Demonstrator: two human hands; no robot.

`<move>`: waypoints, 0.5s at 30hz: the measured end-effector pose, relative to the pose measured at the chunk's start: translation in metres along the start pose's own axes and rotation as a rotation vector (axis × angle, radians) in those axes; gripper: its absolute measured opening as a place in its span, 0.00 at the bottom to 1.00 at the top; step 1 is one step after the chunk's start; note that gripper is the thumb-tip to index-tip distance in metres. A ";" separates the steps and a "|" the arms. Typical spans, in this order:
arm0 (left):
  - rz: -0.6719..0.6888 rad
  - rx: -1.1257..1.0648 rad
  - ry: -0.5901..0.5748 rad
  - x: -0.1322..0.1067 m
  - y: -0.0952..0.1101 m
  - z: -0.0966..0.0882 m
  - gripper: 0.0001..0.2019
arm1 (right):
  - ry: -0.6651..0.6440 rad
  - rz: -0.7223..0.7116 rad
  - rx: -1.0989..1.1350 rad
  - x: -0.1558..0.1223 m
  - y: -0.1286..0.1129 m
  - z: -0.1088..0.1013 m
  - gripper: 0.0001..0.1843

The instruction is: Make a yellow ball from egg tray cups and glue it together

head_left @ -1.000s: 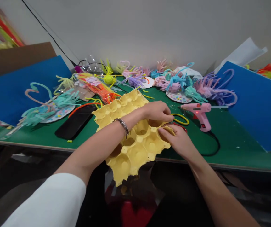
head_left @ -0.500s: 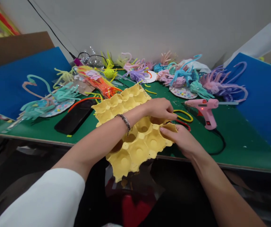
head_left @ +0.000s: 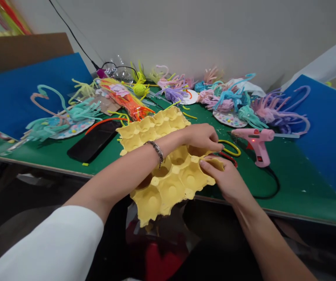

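A yellow cardboard egg carton (head_left: 172, 189) is held tilted over the table's front edge, its cups facing up and its near edge ragged. My left hand (head_left: 204, 136) reaches across it with curled fingers, pinching at its right side. Part of that grip is hidden behind the fingers. My right hand (head_left: 229, 175) clasps the carton's right edge, thumb on the upper side and fingers underneath. Scissors with yellow and red handle loops (head_left: 231, 149) lie just beyond both hands. To the right, a pink glue gun (head_left: 258, 144) stands with its indicator light glowing red.
On the green table (head_left: 290, 191) a black phone (head_left: 93, 142) lies left of the carton. Fuzzy pastel pipe-cleaner figures (head_left: 229, 97) line the back by the wall. Blue boards (head_left: 36, 93) lean at both sides. The glue gun's black cord (head_left: 277, 181) curls near the front edge.
The view has shifted slightly, so the table's things sit a little differently in the picture. Both hands keep about the same hold on the egg carton.
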State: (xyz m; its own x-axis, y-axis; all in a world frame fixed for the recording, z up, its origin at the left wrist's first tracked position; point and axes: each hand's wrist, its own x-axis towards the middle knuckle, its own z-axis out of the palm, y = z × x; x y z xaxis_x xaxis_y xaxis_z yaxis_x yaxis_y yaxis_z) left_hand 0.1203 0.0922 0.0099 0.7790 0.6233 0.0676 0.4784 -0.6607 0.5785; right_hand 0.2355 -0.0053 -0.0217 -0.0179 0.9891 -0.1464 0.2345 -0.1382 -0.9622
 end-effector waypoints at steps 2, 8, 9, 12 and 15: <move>-0.010 -0.002 -0.003 0.000 0.000 0.000 0.16 | 0.018 -0.058 -0.062 -0.002 0.000 0.001 0.13; -0.019 0.003 0.017 0.001 -0.002 0.001 0.16 | 0.053 -0.225 -0.167 -0.004 -0.003 0.001 0.10; -0.021 0.005 0.017 0.001 -0.002 0.001 0.16 | 0.047 -0.220 -0.170 -0.004 -0.003 0.000 0.10; -0.035 0.027 -0.001 0.001 -0.002 0.003 0.16 | -0.026 -0.122 -0.156 0.000 -0.003 -0.003 0.11; -0.054 0.035 -0.036 0.001 -0.002 0.005 0.17 | -0.147 0.021 -0.121 0.004 -0.003 -0.008 0.12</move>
State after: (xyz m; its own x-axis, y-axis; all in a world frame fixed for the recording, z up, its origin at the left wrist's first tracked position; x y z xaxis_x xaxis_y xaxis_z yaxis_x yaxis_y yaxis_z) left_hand 0.1221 0.0926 0.0049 0.7655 0.6434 0.0075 0.5336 -0.6412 0.5515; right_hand 0.2428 -0.0006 -0.0178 -0.1514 0.9666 -0.2068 0.3513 -0.1429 -0.9253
